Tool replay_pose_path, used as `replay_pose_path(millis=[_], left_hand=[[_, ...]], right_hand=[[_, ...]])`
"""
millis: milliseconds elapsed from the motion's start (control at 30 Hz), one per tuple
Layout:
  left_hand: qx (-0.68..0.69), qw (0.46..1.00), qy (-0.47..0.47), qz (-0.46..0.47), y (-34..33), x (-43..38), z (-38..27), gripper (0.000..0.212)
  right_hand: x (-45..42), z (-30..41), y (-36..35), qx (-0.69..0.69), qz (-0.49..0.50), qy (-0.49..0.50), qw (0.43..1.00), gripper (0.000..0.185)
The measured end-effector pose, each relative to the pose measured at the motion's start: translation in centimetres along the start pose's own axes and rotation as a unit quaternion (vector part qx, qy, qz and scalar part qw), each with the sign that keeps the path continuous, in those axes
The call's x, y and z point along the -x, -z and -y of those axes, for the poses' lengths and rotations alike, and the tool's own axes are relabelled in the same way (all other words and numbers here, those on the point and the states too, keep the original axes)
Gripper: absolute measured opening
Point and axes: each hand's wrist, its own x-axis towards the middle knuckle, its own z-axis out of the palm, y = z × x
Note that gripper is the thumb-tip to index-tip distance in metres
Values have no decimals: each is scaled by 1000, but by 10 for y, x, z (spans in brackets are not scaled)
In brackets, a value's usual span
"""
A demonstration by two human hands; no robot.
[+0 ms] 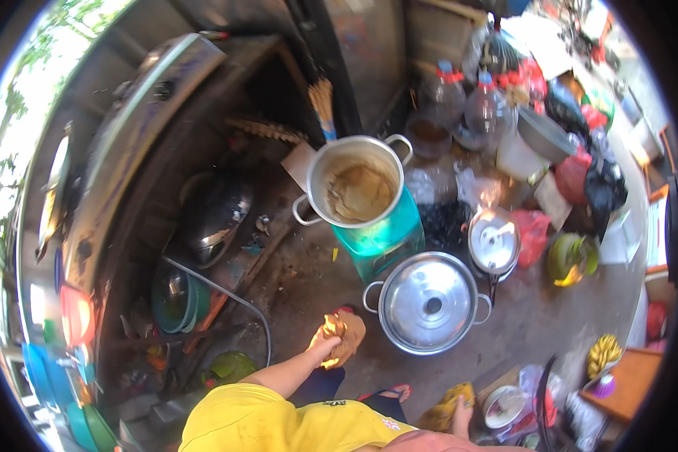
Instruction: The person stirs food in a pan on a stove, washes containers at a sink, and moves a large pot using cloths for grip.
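My left hand [323, 342] grips a crumpled tan cloth [347, 339], held out low in front of me. Close to my right side, my right hand [461, 417] is closed on a bunched yellow-brown cloth [447, 408]. A large two-handled aluminium pot [314, 176], without a lid, sits on a green stool [381, 248]; a wrinkled brown mass [360, 192] shows inside, and I cannot tell what it is. Nearer to me, a wide pot with a shiny metal lid [429, 305] stands on the floor. Neither hand touches a pot.
To the left lie a dark wok [217, 217], a green basin [175, 299] and a grey hose [254, 308]. Further right stand a lidded long-handled pan [492, 240] and a green gas cylinder [569, 257]. Large plastic bottles [486, 107] and bags crowd the back right. Bananas [603, 356] lie near a wooden table [627, 381].
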Motion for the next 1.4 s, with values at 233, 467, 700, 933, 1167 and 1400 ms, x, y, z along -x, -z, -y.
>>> replay_pose_path(millis=[233, 467, 700, 933, 1167, 1400], left_hand=[[80, 976, -137, 151, -16, 160, -57, 57], [172, 941, -262, 128, -3, 231, -82, 64], [364, 883, -152, 255, 108, 263, -187, 76], [191, 846, -335, 368, 190, 265, -255, 87], [159, 871, -325, 332, 259, 279, -289, 72], [176, 965, -190, 48, 350, 272, -206, 52]], right_hand=[[133, 190, -74, -75, 356, -77, 928, 36], [215, 246, -182, -82, 558, -2, 826, 48], [293, 307, -291, 158, 604, 478, 617, 85], [340, 385, -350, 10, 567, 301, 767, 51], [360, 478, -383, -56, 544, 224, 807, 45], [262, 649, -439, -31, 421, 406, 811, 43]])
